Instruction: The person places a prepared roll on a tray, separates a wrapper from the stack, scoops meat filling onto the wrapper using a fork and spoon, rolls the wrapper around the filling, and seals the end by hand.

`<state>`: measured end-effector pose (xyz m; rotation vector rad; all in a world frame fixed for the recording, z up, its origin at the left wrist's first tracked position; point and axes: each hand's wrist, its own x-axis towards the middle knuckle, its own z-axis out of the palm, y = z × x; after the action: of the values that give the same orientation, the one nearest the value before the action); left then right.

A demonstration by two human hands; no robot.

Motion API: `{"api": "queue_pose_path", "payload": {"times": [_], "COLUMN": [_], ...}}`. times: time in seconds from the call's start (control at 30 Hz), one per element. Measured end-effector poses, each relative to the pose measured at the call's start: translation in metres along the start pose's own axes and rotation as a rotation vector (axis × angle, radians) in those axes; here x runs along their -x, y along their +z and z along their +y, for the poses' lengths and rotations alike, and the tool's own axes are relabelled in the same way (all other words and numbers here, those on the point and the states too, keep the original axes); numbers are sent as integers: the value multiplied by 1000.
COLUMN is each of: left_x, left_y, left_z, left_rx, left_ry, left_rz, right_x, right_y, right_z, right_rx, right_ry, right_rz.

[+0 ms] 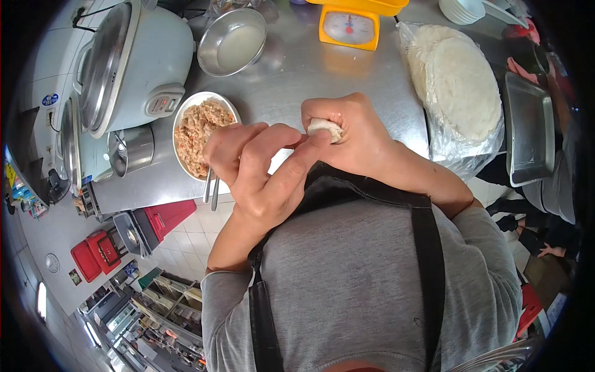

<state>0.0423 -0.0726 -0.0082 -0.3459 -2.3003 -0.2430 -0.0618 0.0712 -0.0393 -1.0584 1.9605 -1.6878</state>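
My right hand [361, 133] is closed in a fist around a white dough wrapper [325, 129], and only its pale, folded top shows at the thumb side. From the left, my left hand [263, 162] meets it, thumb and fingertips pinching at the wrapper's edge. Whether filling is inside the wrapper is hidden by my fingers. Beside my left hand stands a white bowl [178, 147] of pinkish minced meat filling [198, 131], with metal utensil handles [211, 191] sticking out over the near rim. Right of my right hand lies a stack of round white wrappers [462, 87] on plastic.
A metal bowl of cloudy liquid [234, 44] and a yellow kitchen scale [349, 28] stand farther back on the steel table [291, 74]. A large cooker [145, 68] occupies the left. Metal trays [530, 130] are at right, near another person's hand [551, 250].
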Motion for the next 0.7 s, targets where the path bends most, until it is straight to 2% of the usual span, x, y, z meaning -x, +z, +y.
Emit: {"api": "queue_pose_path", "payload": {"times": [0.17,0.27,0.37,0.47,0.57,0.7], "left_x": [-8,-16,-15,-14,-11,-9], "left_y": [-5,-10,-7,-5,-5,-4], "left_z": [0,-4,-2,-3,-1,3], "left_rx": [82,261,508,504,613,583], "left_ry": [-72,-191,-486,-507,-609,-611], "left_rz": [-131,-172,-79,-92,-113,-154], "right_x": [-1,0,-2,-2,-3,-3], "right_y": [1,-2,-7,-8,-9,-6], "right_z": [5,2,-2,-2,-2,1], "right_rx": [21,52,-18,25,32,66], "right_ry": [-48,-84,-112,-194,-209,-174], "right_rz": [21,5,4,14,9,26]}}
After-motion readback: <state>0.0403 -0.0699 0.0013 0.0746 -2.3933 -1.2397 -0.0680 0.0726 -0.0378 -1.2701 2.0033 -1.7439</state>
